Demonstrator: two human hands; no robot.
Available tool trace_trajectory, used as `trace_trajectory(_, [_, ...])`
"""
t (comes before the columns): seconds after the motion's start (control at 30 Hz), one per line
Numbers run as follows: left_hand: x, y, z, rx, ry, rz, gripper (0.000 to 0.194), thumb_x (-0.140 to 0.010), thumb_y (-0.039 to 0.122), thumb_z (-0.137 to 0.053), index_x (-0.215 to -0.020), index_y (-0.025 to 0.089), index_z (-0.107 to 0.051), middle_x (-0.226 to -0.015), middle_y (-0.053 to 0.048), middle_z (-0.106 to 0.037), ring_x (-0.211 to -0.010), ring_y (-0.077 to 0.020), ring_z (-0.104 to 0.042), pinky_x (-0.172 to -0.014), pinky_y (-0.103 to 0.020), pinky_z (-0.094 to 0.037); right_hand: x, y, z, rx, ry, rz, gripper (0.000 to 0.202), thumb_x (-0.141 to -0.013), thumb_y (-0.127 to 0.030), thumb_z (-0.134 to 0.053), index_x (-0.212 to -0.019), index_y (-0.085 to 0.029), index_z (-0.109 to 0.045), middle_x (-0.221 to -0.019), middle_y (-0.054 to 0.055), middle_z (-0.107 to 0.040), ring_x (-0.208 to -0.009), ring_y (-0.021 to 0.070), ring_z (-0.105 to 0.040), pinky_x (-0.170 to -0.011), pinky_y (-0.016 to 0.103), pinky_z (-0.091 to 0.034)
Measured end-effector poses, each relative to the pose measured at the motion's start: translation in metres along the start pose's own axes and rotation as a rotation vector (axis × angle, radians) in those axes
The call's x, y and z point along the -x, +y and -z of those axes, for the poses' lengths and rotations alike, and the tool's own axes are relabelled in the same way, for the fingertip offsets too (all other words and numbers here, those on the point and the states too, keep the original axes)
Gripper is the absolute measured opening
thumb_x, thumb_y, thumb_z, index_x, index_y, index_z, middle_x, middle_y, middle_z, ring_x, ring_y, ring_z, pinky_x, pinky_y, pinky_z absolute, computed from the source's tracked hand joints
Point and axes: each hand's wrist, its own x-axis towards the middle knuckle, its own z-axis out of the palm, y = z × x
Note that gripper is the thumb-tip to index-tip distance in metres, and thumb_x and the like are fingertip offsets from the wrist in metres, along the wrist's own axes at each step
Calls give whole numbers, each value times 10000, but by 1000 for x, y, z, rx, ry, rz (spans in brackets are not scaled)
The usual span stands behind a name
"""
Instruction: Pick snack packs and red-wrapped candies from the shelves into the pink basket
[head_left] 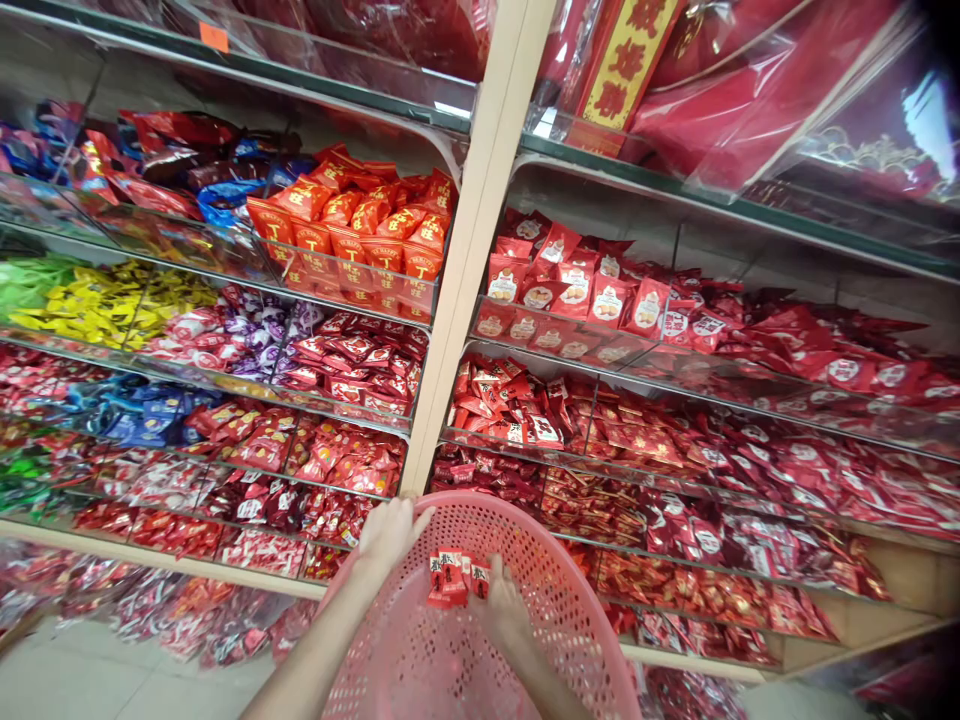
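Observation:
A pink perforated plastic basket (592, 600) is in front of me at the bottom middle. My left hand (386, 530) grips its far rim on the left side, thumb pointing right along the edge. Inside the basket, my right hand (506, 600) is closed, with its fingertips at a small red and white candy packet (480, 576). Just left of that one, a few similar candy packets (448, 580) with black characters lie together against the far wall of the basket. The palm side of my right hand is hidden.
Glass-fronted shelves of wrapped sweets (360, 230) rise ahead, split by a pale wooden post (457, 220). Matching red and white packets (517, 400) fill a bin right of the post. Bagged sweets (195, 610) lie below the lowest shelf, by the tiled floor (82, 670).

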Motion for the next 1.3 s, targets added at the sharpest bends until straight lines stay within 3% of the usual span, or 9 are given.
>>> trace_trajectory(0.23, [1,0,0,4,15,-8,516,-885,546,-284,-977,147,-599,-850,-131,-672,-802,-293,-644,-655,-350,-462,0,2,-5,-30,-48,40,421,-708,-263,-556,-1115,-214,-459,-1074,82,-612,-963,212,-613,-763,280,-450])
trace_trajectory(0.4, [1,1,0,0,-1,2,493,-889,524,-298,-988,147,-599,-858,-131,-671,-811,-286,-643,-668,-345,-458,-5,5,-4,-17,17,4,366,-833,-369,-407,-1137,-167,-437,-1061,139,-609,-969,247,-609,-767,324,-449])
trace_trajectory(0.57, [2,2,3,1,-1,3,514,-885,543,-289,-990,142,-594,-848,-133,-667,-811,-286,-642,-673,-345,-458,-5,8,-6,17,12,4,492,-794,-350,-486,-1232,-141,-406,-1175,171,-556,-1042,269,-580,-804,334,-449])
trace_trajectory(0.67, [2,2,2,1,-3,5,507,-884,538,-300,-1002,142,-594,-847,-135,-667,-810,-281,-643,-676,-339,-459,-2,5,0,40,17,19,457,-824,-322,-433,-1241,-136,-433,-1195,178,-542,-1093,285,-548,-840,361,-438])
trace_trajectory(0.8, [1,1,-1,0,2,3,489,-889,523,-298,-1013,151,-591,-851,-126,-670,-807,-291,-642,-665,-353,-464,3,-9,11,47,50,132,390,-879,-294,-305,-1196,-190,-507,-1199,126,-541,-1148,258,-492,-926,362,-384])
trace_trajectory(0.9, [1,1,-2,1,3,6,511,-888,531,-289,-1013,139,-591,-860,-137,-667,-822,-290,-638,-679,-353,-463,7,-21,10,35,24,318,450,-849,-394,-417,-1273,-248,-449,-1307,72,-481,-1211,243,-423,-988,365,-332])
trace_trajectory(1.0, [2,1,-2,-5,2,15,513,-888,529,-291,-1022,132,-587,-864,-144,-664,-832,-284,-635,-696,-348,-459,5,-28,1,82,-59,454,686,-727,-467,-596,-1340,-259,-369,-1399,92,-384,-1277,288,-338,-1050,442,-243])
trace_trajectory(1.07, [2,1,-1,-12,-4,22,509,-893,519,-280,-1010,135,-593,-861,-146,-664,-827,-285,-636,-693,-348,-458,2,-28,-4,129,-90,493,761,-679,-476,-652,-1349,-281,-349,-1408,108,-362,-1287,303,-320,-1059,472,-213])
trace_trajectory(1.3, [3,-1,-5,-16,9,24,523,-889,533,-273,-1030,141,-589,-849,-140,-663,-810,-293,-638,-676,-358,-467,-2,-22,-12,147,-32,565,708,-693,-501,-643,-1316,-299,-373,-1326,92,-423,-1192,291,-402,-1026,458,-270])
